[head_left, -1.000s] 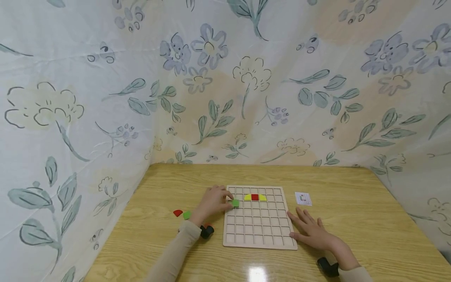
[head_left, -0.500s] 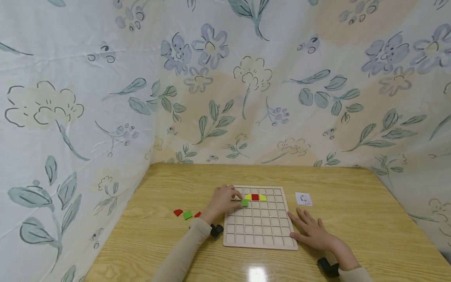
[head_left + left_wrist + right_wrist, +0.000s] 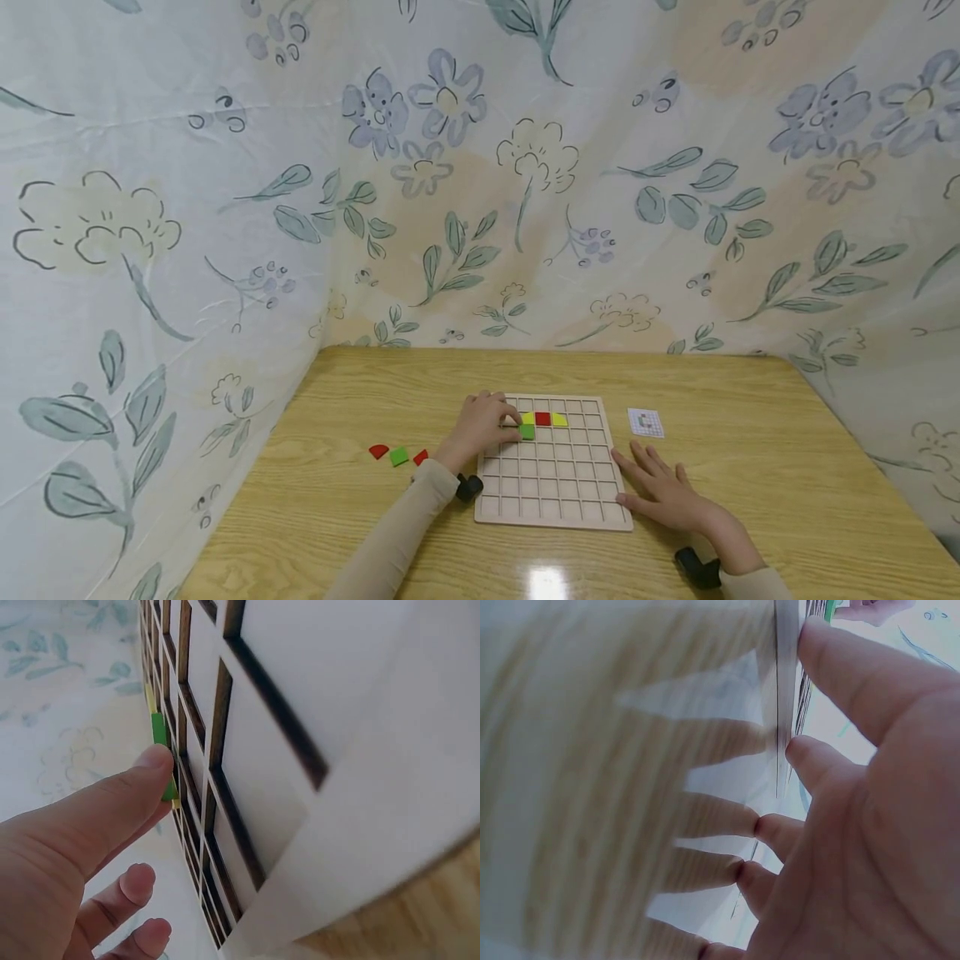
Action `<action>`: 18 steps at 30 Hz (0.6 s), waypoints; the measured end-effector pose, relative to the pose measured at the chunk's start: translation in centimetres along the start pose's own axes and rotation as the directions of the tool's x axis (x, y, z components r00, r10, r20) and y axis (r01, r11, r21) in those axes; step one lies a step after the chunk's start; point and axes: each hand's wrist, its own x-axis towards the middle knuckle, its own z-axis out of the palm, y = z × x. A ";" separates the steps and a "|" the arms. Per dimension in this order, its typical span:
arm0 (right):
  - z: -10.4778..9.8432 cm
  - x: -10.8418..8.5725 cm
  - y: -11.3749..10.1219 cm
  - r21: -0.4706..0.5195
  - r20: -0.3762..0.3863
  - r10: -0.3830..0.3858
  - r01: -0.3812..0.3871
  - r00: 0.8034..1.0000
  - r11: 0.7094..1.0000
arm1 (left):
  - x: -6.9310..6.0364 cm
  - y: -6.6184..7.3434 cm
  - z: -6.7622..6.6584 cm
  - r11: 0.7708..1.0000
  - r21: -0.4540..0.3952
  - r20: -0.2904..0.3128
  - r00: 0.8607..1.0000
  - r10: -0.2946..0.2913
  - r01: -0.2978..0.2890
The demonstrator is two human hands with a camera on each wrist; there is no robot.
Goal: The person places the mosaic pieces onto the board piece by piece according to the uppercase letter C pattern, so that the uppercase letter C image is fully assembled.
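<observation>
My left hand (image 3: 483, 423) pinches a green square tile (image 3: 527, 432) between thumb and forefinger, at a cell of the wooden grid board (image 3: 555, 487). The left wrist view shows the green tile's edge (image 3: 158, 729) under the thumb; whether it is seated in the cell I cannot tell. Just beyond it a red square tile (image 3: 542, 419) lies in the board, with a yellow curved-edge tile (image 3: 560, 420) on its right and another on its left, partly behind my fingers. My right hand (image 3: 663, 493) lies spread on the table, thumb and forefinger touching the board's right edge.
Left of the board lie a red quarter-circle tile (image 3: 378, 451), another green square tile (image 3: 399, 457) and a red piece (image 3: 421, 457) near my left sleeve. A small printed pattern card (image 3: 646, 422) lies right of the board. Floral cloth (image 3: 480, 167) encloses the table.
My left hand has moved right across the board with the green tile, to the cell just below the left yellow tile. The red piece near the sleeve came into view. The right hand stays put.
</observation>
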 end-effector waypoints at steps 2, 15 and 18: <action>0.0 0.0 0.0 0.000 -0.002 -0.001 0.001 1.000 1.000 | 0.0 0.1 0.0 1.000 0.000 -0.002 1.000 -0.004 0.004; 0.1 0.1 0.0 0.002 -0.013 -0.004 0.004 1.000 1.000 | 0.1 0.6 -0.3 1.000 0.009 -0.008 1.000 -0.014 0.014; 0.1 0.1 0.0 0.002 -0.013 -0.004 0.004 1.000 1.000 | 0.1 0.6 -0.3 1.000 0.005 -0.006 1.000 -0.017 0.017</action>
